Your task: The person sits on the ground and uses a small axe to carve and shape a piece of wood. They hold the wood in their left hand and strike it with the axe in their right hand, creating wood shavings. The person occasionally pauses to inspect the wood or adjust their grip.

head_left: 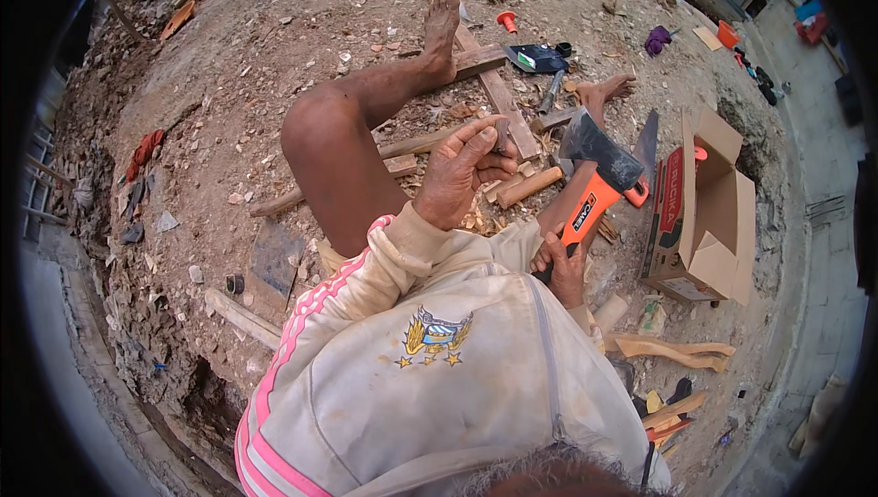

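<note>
My right hand is wrapped around the lower handle of an axe. The axe has an orange and black handle, and its broad dark head points up and away from me. To the left of it, my left hand is raised in front of my chest. Its thumb and fingers pinch a small dark flat piece, too small to name. Just beyond, a short rounded wooden stick lies among wood chips on the ground between my legs.
A handsaw lies right of the axe, beside an open cardboard box. Crossed planks lie ahead, with a dark blade-shaped tool and an orange plug-shaped piece beyond. Split wood lies at the lower right on rubble ground.
</note>
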The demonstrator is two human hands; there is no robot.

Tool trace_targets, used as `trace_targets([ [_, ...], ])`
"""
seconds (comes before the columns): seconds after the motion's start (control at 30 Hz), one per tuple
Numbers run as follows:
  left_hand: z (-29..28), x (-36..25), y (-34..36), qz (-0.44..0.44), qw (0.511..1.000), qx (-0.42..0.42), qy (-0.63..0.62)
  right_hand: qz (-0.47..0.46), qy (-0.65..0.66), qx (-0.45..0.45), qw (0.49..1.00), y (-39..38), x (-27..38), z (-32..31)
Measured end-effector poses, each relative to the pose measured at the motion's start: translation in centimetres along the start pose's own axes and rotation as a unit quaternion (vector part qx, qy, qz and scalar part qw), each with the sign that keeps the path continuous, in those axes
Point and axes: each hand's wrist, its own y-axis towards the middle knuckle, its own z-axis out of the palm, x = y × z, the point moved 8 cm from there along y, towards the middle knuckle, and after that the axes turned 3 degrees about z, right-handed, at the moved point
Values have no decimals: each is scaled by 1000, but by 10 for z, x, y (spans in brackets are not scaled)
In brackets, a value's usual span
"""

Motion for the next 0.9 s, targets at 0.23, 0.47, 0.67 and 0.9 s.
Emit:
trace_targets([
  [0.23,-17,-15,6,-6,999,-2,-46,16,-17,-10,1000,14,-1,10],
  [0.47,-49,-2,20,-26,998,-37,-48,51,-48,2,998,31,-13,19],
  [0.67,-97,15,46,-36,994,-86,-59,113,-77,-10,991,57,-24,19],
  [0.9,-145,58,93,-97,985,-123,-75,148,-154,-18,977,116,-17,5],
])
